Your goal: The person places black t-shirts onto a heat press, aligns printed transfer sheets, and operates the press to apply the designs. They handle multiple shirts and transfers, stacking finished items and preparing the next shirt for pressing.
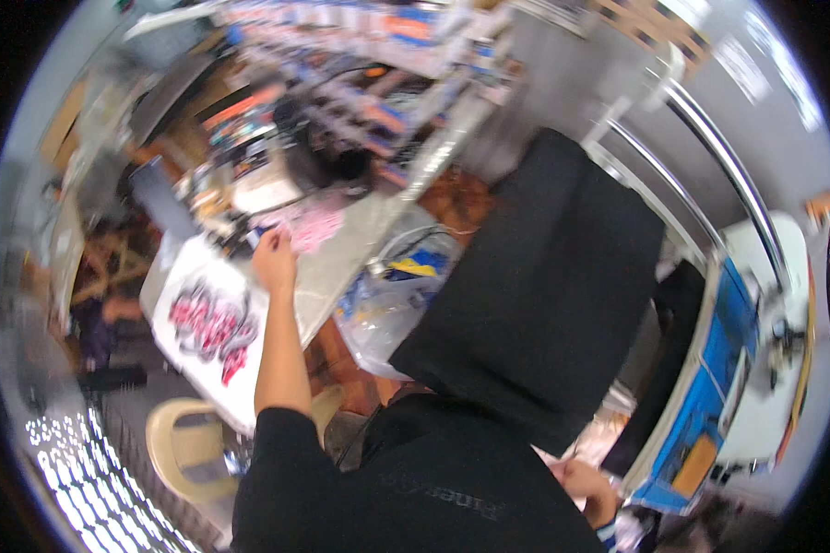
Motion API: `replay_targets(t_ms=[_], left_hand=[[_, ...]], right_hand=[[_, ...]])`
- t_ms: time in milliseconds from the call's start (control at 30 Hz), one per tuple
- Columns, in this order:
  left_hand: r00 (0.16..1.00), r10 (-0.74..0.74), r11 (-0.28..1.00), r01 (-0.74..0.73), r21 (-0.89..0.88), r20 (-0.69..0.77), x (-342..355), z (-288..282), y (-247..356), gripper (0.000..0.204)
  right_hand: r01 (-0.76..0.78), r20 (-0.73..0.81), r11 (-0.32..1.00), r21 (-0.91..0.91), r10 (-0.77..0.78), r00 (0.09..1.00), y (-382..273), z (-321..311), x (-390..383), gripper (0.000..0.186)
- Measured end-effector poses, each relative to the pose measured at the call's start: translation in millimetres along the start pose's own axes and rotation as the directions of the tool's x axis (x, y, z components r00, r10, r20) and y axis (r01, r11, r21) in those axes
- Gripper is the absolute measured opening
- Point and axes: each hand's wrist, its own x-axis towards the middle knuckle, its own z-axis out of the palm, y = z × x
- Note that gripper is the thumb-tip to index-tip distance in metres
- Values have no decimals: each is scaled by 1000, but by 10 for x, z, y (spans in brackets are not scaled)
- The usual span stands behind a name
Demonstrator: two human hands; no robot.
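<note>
My left hand (277, 251) reaches over the table (341, 276), fingers pinched on a small dark and pale item I cannot make out, beside loose pink material (312, 229). Nearer me lies a white sheet (180, 272) with a pink and black design. My right hand (583, 483) is low at the right, fingers curled by pale pinkish material (613, 419) below a large black cloth (539, 276); what it grips is unclear. Motion blurs much of the view.
A plastic bag with blue and yellow items (373, 327) sits beside the table. A beige chair (171, 442) is lower left. Cluttered shelves (378, 101) are behind. A blue-sided machine (729, 323) with metal rails (738, 175) stands at the right.
</note>
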Motion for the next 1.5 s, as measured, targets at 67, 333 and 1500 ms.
replay_targets(t_ms=[67,333,1500], left_hand=[[965,-16,972,76,-222,261,-470,142,764,17],[232,188,870,411,-271,954,-2595,627,2782,12],[-230,611,417,-720,-555,757,-2729,4396,4823,31]], right_hand=[[455,-332,845,282,-359,872,-544,-362,120,28],[677,-829,538,503,78,554,-881,-1047,773,26],[351,-968,902,251,226,111,-173,-3143,1508,21]])
